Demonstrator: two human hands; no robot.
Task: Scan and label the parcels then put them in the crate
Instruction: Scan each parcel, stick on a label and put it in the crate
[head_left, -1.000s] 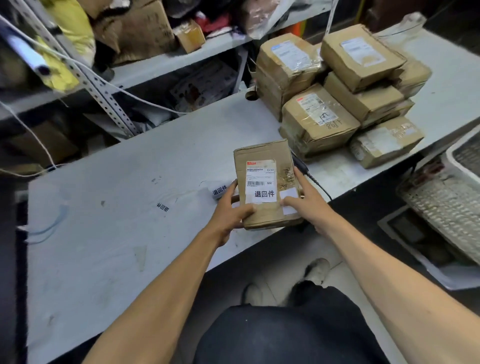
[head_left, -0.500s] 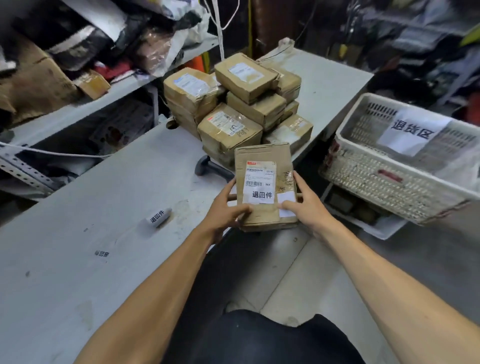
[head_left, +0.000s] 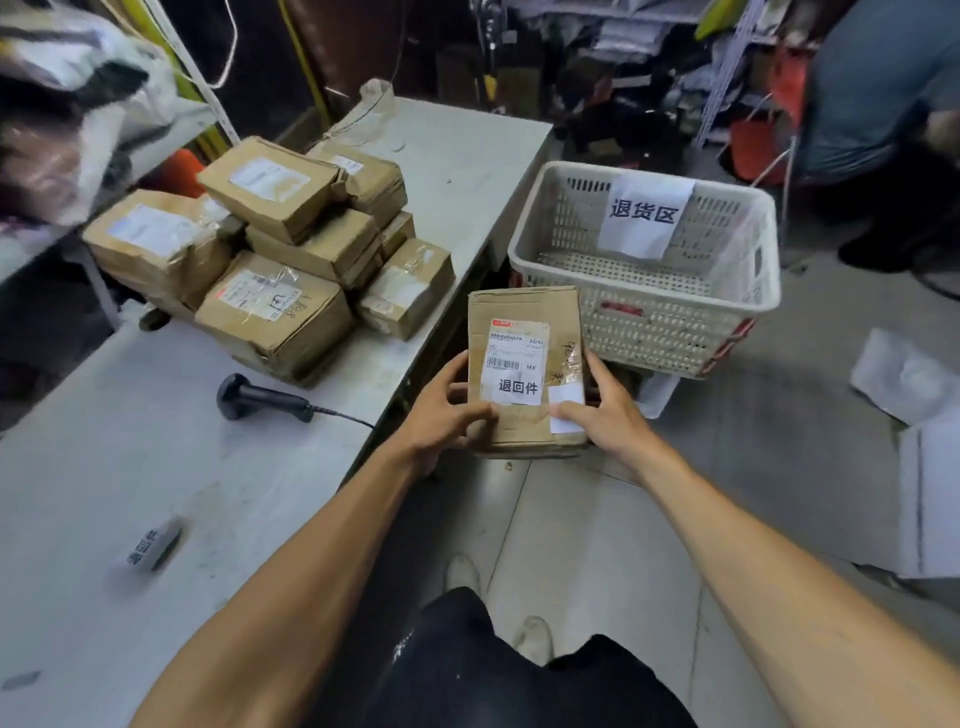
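A long grey worktable (head_left: 156, 467) runs along the left side of the room, and a heap of brown cardboard parcels (head_left: 280, 260) with white shipping labels sits stacked toward its far end. Off the table's right edge, on the floor, stands a white perforated plastic crate (head_left: 649, 322) with a paper sign hung on its back wall. Held in the air between the table edge and the crate, just in front of the crate's near wall, is a brown cardboard parcel with a white printed label (head_left: 524, 364), face up. The left hand (head_left: 447, 410) grips its near left corner, thumb on top beside the label, fingers curled underneath. The right hand (head_left: 605, 415) holds the near right corner, thumb pressing a small white sticker, fingers wrapped along the side. A black handheld barcode scanner (head_left: 260, 397) lies on the table, cable trailing right, and a small white sticker roll (head_left: 153, 543) rests nearer the table's front.
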